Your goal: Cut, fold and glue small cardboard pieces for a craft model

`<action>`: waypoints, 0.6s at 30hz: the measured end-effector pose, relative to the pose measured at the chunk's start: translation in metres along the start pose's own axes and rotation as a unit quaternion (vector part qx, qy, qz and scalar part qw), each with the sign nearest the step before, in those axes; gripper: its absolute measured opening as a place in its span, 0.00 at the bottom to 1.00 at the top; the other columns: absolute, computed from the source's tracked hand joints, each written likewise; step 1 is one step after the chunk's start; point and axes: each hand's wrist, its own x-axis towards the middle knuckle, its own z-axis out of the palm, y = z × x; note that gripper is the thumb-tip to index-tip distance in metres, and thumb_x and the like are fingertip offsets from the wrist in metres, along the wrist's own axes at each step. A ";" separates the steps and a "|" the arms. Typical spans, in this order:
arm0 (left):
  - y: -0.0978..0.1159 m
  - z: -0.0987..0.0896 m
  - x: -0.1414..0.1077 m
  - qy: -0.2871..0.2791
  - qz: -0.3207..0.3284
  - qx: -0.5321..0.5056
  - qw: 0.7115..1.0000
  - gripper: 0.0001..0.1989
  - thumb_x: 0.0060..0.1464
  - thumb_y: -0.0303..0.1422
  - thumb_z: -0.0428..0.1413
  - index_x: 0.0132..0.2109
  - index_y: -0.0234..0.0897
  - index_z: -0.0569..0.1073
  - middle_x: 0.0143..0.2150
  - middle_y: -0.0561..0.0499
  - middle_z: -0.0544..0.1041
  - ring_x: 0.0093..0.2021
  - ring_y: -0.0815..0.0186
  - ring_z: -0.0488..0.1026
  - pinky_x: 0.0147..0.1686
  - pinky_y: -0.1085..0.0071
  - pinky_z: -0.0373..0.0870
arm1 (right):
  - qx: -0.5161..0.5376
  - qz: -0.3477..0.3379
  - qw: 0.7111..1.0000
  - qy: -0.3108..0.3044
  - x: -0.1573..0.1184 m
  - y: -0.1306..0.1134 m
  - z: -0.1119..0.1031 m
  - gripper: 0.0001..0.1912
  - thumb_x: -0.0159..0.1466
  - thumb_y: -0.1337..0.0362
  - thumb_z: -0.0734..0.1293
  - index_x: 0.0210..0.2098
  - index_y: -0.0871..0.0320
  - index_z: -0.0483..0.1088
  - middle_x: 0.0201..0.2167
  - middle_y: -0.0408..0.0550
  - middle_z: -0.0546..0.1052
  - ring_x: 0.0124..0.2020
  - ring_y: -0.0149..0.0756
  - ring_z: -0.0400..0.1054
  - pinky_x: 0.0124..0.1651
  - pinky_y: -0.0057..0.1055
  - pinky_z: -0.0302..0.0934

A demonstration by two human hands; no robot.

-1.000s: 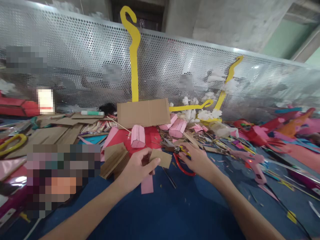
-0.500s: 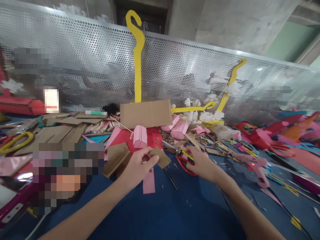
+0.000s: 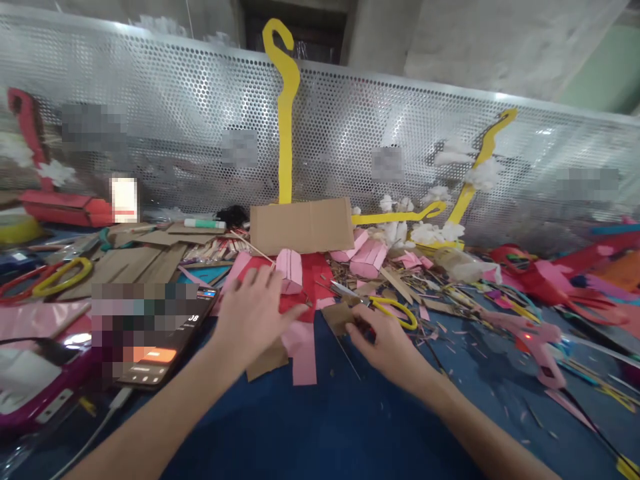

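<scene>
Brown card (image 3: 336, 319) sits at the fingertips of our right hand (image 3: 376, 339), whose thumb and forefinger are bent and nearly together on its right edge. Yellow-handled scissors (image 3: 397, 313) lie just beyond those fingers, blades pointing away to the left. Our left hand (image 3: 253, 319) is spread wide, palm down, and we see nothing in its grasp; whether it touches the surface below, we cannot tell.

Just right of the left fingertips stands a pink box (image 3: 289, 270) on a red sheet (image 3: 323, 280); a pink strip (image 3: 305, 367) lies nearer us than the left thumb. Left of that hand we have a phone (image 3: 177, 340), partly blurred out. Well to the right of the right fingers, a pink glue gun (image 3: 530, 337) rests on the blue table (image 3: 320, 427). Beyond both hands, a yellow hook (image 3: 285, 140) rises behind a cardboard panel (image 3: 303, 227), before a perforated metal screen (image 3: 340, 133).
</scene>
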 end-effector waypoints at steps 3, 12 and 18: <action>-0.025 0.000 0.004 -0.069 -0.043 0.107 0.991 0.22 0.57 0.48 0.59 0.45 0.31 0.77 0.48 0.29 0.79 0.52 0.36 0.74 0.46 0.44 0.71 | -0.018 0.009 0.999 0.041 0.002 0.006 -0.002 0.06 0.68 0.68 0.63 0.34 0.54 0.62 0.25 0.40 0.69 0.28 0.36 0.64 0.32 0.30 0.53; 0.003 -0.014 0.005 -0.045 -0.043 -0.122 0.991 0.15 0.57 0.42 0.56 0.46 0.39 0.67 0.33 0.47 0.79 0.35 0.52 0.78 0.35 0.59 0.71 | 0.007 0.029 0.997 0.077 0.000 0.003 -0.003 0.05 0.70 0.61 0.62 0.41 0.55 0.68 0.21 0.37 0.65 0.23 0.35 0.61 0.29 0.31 0.54; 0.024 -0.002 -0.001 -0.096 -0.037 -0.565 0.819 0.20 0.55 0.43 0.64 0.45 0.43 0.62 0.28 0.60 0.71 0.28 0.68 0.70 0.31 0.70 0.68 | 0.152 0.082 0.977 0.126 -0.001 -0.001 -0.010 0.09 0.70 0.56 0.66 0.40 0.55 0.71 0.22 0.41 0.72 0.23 0.35 0.66 0.28 0.32 0.61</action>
